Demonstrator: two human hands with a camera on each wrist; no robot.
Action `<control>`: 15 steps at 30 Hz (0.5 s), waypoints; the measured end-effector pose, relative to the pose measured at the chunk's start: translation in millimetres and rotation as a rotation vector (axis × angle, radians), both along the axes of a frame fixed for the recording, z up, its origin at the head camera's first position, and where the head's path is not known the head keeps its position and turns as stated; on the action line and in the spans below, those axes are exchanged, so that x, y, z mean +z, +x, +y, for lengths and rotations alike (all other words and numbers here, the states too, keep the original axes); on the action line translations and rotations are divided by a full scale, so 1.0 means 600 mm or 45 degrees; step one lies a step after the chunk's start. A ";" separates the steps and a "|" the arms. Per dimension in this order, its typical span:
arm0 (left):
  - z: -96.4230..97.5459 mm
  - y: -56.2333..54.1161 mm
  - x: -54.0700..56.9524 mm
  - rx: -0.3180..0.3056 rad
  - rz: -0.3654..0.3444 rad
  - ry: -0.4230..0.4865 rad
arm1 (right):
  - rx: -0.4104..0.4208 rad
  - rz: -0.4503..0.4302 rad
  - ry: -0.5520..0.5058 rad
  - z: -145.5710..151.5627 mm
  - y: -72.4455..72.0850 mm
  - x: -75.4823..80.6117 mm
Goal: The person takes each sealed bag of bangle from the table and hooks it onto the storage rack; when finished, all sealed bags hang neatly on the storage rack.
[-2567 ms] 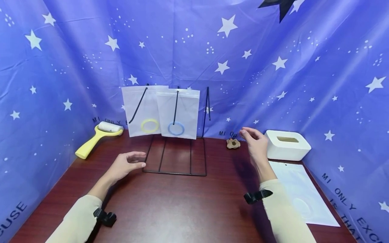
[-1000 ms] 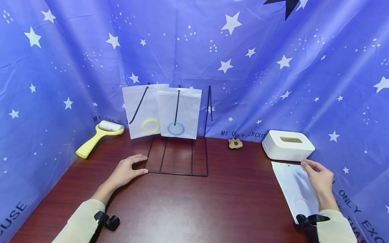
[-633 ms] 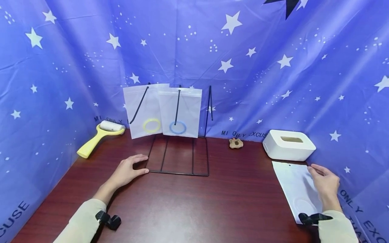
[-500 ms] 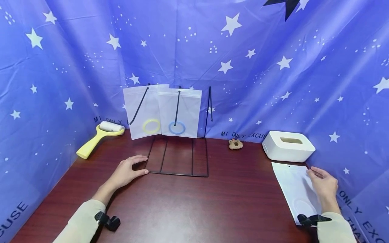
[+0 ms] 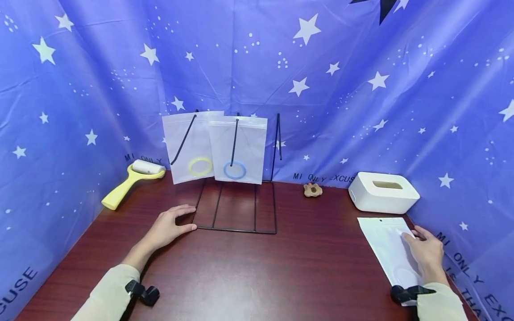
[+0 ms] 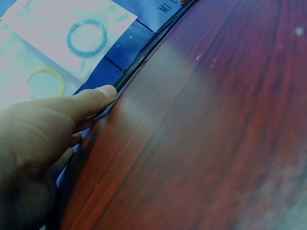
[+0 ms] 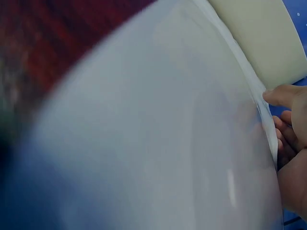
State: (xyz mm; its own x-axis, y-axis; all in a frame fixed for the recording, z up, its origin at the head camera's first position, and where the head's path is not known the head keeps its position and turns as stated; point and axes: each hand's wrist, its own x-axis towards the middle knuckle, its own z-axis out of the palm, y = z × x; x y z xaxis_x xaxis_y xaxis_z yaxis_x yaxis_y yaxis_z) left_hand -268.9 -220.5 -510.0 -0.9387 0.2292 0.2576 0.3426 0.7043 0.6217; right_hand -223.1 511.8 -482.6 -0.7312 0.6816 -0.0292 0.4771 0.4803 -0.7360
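Observation:
A black wire display rack [image 5: 236, 230] stands on the table with two white zip bags on its hooks. One zip bag [image 5: 180, 138] shows a yellow ring, the other zip bag [image 5: 250, 142] a blue ring. My left hand [image 5: 164, 229] touches the rack's front left corner with fingers and thumb extended, the thumb [image 6: 98, 97] against the bar in the left wrist view. At the far right, my right hand [image 5: 429, 255] pinches the right edge of a third white zip bag [image 5: 385, 245], its side raised. A faint pale ring shows inside it. Up close, this bag [image 7: 144, 105] fills the right wrist view.
A white tissue box [image 5: 383, 203] sits just behind the third bag. A small brown flower-shaped object [image 5: 312, 190] lies near the back curtain. The yellow-handled lint roller [image 5: 120, 191] is at the back left. Blue star-patterned curtain [image 5: 313, 111] encloses the table [image 5: 249, 276].
My right hand has moved right and down from beside the tissue box to the third bag and taken its edge. That bag has shifted slightly toward me. My left hand has reached the rack's corner.

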 end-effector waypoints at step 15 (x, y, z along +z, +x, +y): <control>-0.002 -0.002 -0.002 -0.001 0.009 0.001 | -0.184 0.298 -0.335 -0.021 -0.008 0.000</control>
State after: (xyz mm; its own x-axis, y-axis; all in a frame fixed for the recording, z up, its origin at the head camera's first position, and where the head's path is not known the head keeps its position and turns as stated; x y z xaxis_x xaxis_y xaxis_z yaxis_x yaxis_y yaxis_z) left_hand -270.0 -222.0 -511.2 -0.9365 0.2300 0.2648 0.3480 0.7033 0.6199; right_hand -228.0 499.2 -482.5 -0.6355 0.7697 -0.0606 0.3306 0.2004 -0.9223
